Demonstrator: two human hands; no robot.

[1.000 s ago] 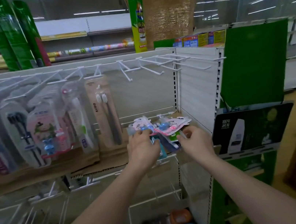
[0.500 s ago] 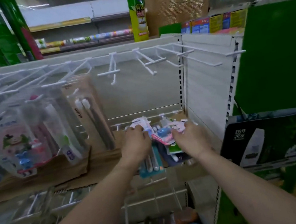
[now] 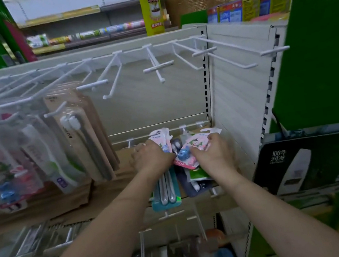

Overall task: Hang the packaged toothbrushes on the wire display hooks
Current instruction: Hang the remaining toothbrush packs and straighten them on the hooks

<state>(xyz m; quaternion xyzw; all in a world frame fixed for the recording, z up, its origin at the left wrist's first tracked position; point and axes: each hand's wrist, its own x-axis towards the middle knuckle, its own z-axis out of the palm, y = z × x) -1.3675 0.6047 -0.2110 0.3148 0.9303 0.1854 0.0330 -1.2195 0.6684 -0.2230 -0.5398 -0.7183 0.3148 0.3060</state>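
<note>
Left hand (image 3: 153,156) fingers curled, gripping bunch of toothbrush packs (image 3: 167,191), long axis running 6–12 o'clock, teal pack hanging below wrist. Right hand (image 3: 213,154) at 3 o'clock of left, pinching pink pack (image 3: 193,144) atop bunch, likely peeling it off. Empty wire hooks (image 3: 158,68) at 12 o'clock, well above; right hand nearer
</note>
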